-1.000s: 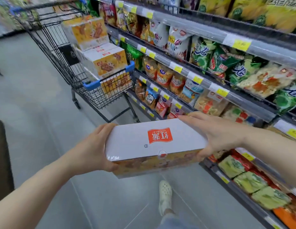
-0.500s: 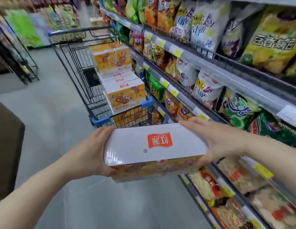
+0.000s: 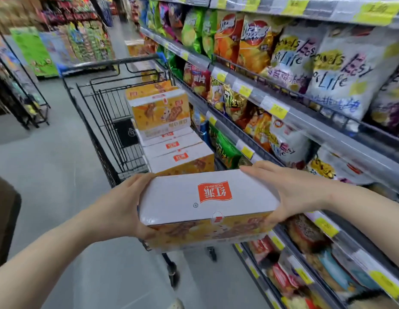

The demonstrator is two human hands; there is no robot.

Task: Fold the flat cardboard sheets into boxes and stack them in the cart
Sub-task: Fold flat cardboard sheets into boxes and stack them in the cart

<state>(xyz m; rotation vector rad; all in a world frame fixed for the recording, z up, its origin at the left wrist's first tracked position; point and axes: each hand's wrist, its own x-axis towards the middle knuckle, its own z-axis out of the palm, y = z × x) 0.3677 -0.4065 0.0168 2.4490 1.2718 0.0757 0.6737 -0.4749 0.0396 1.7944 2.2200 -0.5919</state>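
Note:
I hold a folded box [image 3: 187,197] level in front of me; its top is white with a red logo and its front side is yellow-orange. My left hand [image 3: 125,206] grips its left end and my right hand [image 3: 290,192] grips its right end, fingers over the top edge. Just beyond it stands a black wire shopping cart [image 3: 98,121]. Several folded boxes of the same kind [image 3: 171,150] are stacked along the cart's right side, and one box [image 3: 160,110] stands highest at the back.
Snack shelves with chip bags [image 3: 283,85] run along the right, close to the cart. Grey floor [image 3: 38,163] opens to the left. A dark display rack [image 3: 20,97] stands far left. A dark object [image 3: 4,219] sits at the left edge.
The view has lifted and moved toward the cart, which now sits right behind the box. Both hands keep the same hold on the box ends.

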